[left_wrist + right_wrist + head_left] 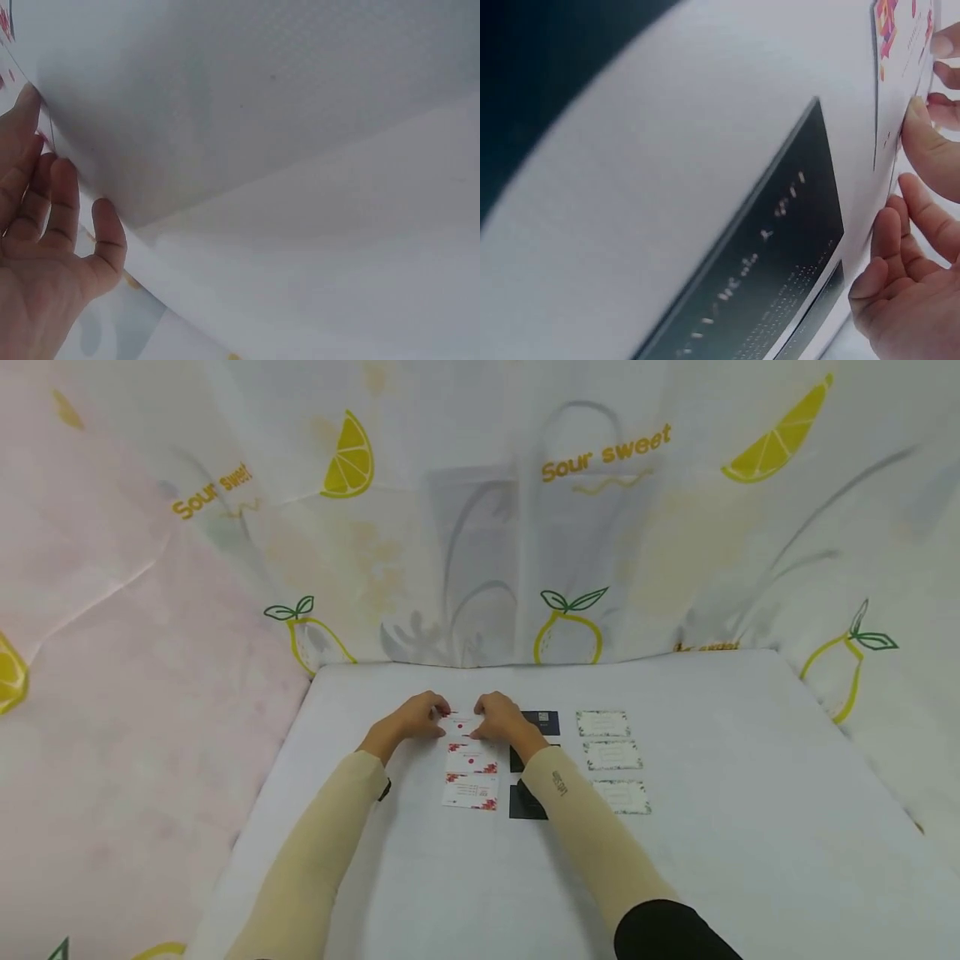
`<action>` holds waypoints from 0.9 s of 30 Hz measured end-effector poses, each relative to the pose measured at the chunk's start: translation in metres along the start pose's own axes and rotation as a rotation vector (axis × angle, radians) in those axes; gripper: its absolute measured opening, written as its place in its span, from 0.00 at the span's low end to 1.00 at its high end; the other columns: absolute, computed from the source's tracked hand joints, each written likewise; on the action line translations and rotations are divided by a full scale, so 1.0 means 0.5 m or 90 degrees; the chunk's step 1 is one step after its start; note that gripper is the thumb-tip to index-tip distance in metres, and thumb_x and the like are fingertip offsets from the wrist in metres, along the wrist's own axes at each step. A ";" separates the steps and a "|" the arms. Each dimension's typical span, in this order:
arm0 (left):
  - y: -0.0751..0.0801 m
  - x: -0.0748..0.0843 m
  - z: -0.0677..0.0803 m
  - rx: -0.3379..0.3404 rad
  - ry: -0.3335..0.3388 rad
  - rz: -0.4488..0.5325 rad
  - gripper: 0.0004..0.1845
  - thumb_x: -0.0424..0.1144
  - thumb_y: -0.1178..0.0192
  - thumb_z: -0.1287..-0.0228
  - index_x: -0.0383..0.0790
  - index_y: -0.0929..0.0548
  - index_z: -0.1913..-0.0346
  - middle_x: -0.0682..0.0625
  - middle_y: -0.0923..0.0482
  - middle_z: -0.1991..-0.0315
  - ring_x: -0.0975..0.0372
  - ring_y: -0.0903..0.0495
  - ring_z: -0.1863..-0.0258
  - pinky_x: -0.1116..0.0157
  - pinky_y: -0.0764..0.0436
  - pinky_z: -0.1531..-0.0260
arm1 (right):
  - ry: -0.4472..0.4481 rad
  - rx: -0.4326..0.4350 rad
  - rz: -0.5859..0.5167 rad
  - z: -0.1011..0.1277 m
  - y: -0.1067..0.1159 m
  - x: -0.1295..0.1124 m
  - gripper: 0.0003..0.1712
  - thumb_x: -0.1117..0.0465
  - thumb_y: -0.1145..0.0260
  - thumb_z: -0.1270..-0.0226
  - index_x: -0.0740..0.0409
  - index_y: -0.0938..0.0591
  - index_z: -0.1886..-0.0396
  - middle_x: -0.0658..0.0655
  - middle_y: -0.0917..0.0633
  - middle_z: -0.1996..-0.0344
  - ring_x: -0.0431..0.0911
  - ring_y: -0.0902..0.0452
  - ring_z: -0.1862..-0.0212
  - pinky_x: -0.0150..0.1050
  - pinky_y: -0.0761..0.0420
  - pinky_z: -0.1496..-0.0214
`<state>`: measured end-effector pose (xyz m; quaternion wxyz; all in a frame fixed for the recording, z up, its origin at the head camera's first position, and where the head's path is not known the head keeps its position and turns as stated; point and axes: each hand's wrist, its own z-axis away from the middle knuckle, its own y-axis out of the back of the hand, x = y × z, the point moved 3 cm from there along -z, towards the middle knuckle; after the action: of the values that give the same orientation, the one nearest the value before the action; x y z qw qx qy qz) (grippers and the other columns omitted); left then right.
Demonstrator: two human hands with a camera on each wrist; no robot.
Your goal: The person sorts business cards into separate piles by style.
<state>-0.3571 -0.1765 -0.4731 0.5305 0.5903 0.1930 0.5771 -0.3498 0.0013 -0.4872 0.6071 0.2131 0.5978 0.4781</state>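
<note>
Three white cards with red flower corners lie in a column, and both hands are at the farthest one (pixel 460 725). My left hand (pixel 417 717) holds that card's left end, thumb at the near corner and fingertips at the far one. At its right end my right hand (pixel 501 718) does the same; in the right wrist view its thumb (pixel 930 150) presses at the card's edge while the other fingers bend loosely. Nearer me lie the middle red-flowered card (pixel 471 758) and the nearest one (pixel 470 792).
Right of these runs a column of dark cards, with a far one (pixel 546 723) and a near one (pixel 525 803), partly hidden by my right arm. Farther right are three leaf-bordered white cards (pixel 604 724). The white table (pixel 720 860) meets a lemon-print curtain (pixel 480 527) behind.
</note>
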 end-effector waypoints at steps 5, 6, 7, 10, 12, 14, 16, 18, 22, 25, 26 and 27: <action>0.007 0.002 -0.004 0.000 0.010 0.001 0.21 0.32 0.30 0.43 0.35 0.20 0.45 0.42 0.22 0.50 0.54 0.27 0.54 0.57 0.26 0.47 | -0.003 -0.001 0.001 -0.003 0.006 -0.009 0.29 0.54 0.24 0.42 0.61 0.20 0.43 0.58 0.19 0.45 0.51 0.24 0.45 0.46 0.26 0.37; 0.007 0.002 -0.004 0.002 0.010 0.003 0.21 0.32 0.30 0.43 0.35 0.20 0.46 0.42 0.22 0.50 0.54 0.27 0.55 0.56 0.26 0.47 | -0.004 0.000 0.002 -0.004 0.007 -0.011 0.29 0.54 0.24 0.42 0.61 0.20 0.43 0.59 0.19 0.46 0.51 0.24 0.45 0.47 0.26 0.37; 0.006 0.003 -0.004 0.003 0.013 0.004 0.21 0.31 0.30 0.43 0.35 0.20 0.46 0.42 0.23 0.50 0.54 0.27 0.55 0.56 0.26 0.47 | -0.005 0.000 0.003 -0.004 0.006 -0.013 0.29 0.54 0.24 0.42 0.61 0.20 0.44 0.59 0.19 0.46 0.52 0.24 0.45 0.47 0.26 0.37; 0.002 0.003 0.001 0.005 0.016 0.010 0.21 0.31 0.30 0.43 0.35 0.20 0.46 0.42 0.23 0.51 0.54 0.27 0.55 0.56 0.26 0.47 | -0.012 0.000 0.015 -0.004 0.000 -0.013 0.29 0.54 0.23 0.43 0.60 0.20 0.44 0.58 0.19 0.47 0.51 0.24 0.47 0.47 0.27 0.38; -0.005 0.001 0.005 0.002 0.021 0.011 0.21 0.31 0.30 0.43 0.35 0.20 0.46 0.43 0.23 0.51 0.54 0.27 0.55 0.57 0.26 0.47 | -0.013 -0.005 0.020 -0.002 -0.006 -0.012 0.29 0.53 0.23 0.44 0.59 0.20 0.44 0.58 0.20 0.47 0.51 0.24 0.48 0.48 0.27 0.38; -0.005 0.003 0.003 -0.001 0.025 0.012 0.21 0.32 0.29 0.43 0.35 0.20 0.46 0.43 0.23 0.51 0.55 0.27 0.55 0.57 0.26 0.47 | -0.011 -0.007 0.026 -0.002 -0.006 -0.009 0.29 0.53 0.23 0.44 0.59 0.20 0.44 0.58 0.20 0.47 0.50 0.25 0.49 0.47 0.26 0.39; -0.006 0.003 0.002 0.000 0.026 0.007 0.21 0.32 0.30 0.42 0.36 0.20 0.45 0.43 0.23 0.50 0.55 0.27 0.55 0.57 0.26 0.47 | -0.012 -0.001 0.025 0.000 -0.006 -0.008 0.29 0.53 0.23 0.43 0.59 0.20 0.44 0.57 0.20 0.48 0.50 0.25 0.50 0.47 0.26 0.39; -0.009 0.002 0.001 0.004 0.021 0.004 0.21 0.32 0.30 0.42 0.36 0.20 0.45 0.43 0.23 0.50 0.55 0.27 0.54 0.56 0.26 0.46 | -0.018 0.007 0.019 0.004 -0.007 -0.007 0.29 0.53 0.23 0.44 0.59 0.20 0.44 0.57 0.20 0.48 0.50 0.26 0.51 0.47 0.26 0.39; -0.008 0.003 -0.002 0.020 0.015 -0.004 0.20 0.31 0.30 0.42 0.36 0.20 0.46 0.43 0.23 0.50 0.54 0.27 0.54 0.56 0.26 0.46 | -0.022 0.018 0.006 0.006 -0.004 -0.009 0.29 0.54 0.23 0.43 0.59 0.20 0.44 0.57 0.21 0.48 0.50 0.26 0.50 0.48 0.27 0.38; -0.008 0.001 0.000 0.016 0.019 -0.010 0.21 0.31 0.30 0.43 0.36 0.20 0.46 0.43 0.23 0.50 0.55 0.27 0.55 0.56 0.26 0.47 | -0.018 0.004 0.007 0.005 -0.005 -0.011 0.30 0.54 0.24 0.42 0.59 0.21 0.42 0.58 0.21 0.47 0.51 0.25 0.49 0.49 0.27 0.38; -0.008 0.001 0.000 0.014 0.018 -0.011 0.21 0.31 0.30 0.43 0.36 0.20 0.46 0.43 0.23 0.50 0.55 0.27 0.55 0.56 0.26 0.47 | -0.017 0.001 0.007 0.004 -0.006 -0.011 0.30 0.54 0.24 0.42 0.59 0.21 0.42 0.58 0.21 0.47 0.51 0.25 0.48 0.48 0.27 0.38; -0.008 0.000 0.001 0.012 0.016 -0.013 0.21 0.32 0.30 0.43 0.35 0.20 0.46 0.43 0.23 0.50 0.55 0.27 0.55 0.56 0.26 0.47 | -0.016 -0.001 0.009 0.003 -0.006 -0.011 0.30 0.54 0.24 0.42 0.59 0.21 0.42 0.58 0.22 0.47 0.51 0.25 0.48 0.48 0.27 0.38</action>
<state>-0.3549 -0.1753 -0.4764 0.5281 0.5861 0.2109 0.5772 -0.3464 -0.0043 -0.4866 0.6115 0.2227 0.5882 0.4800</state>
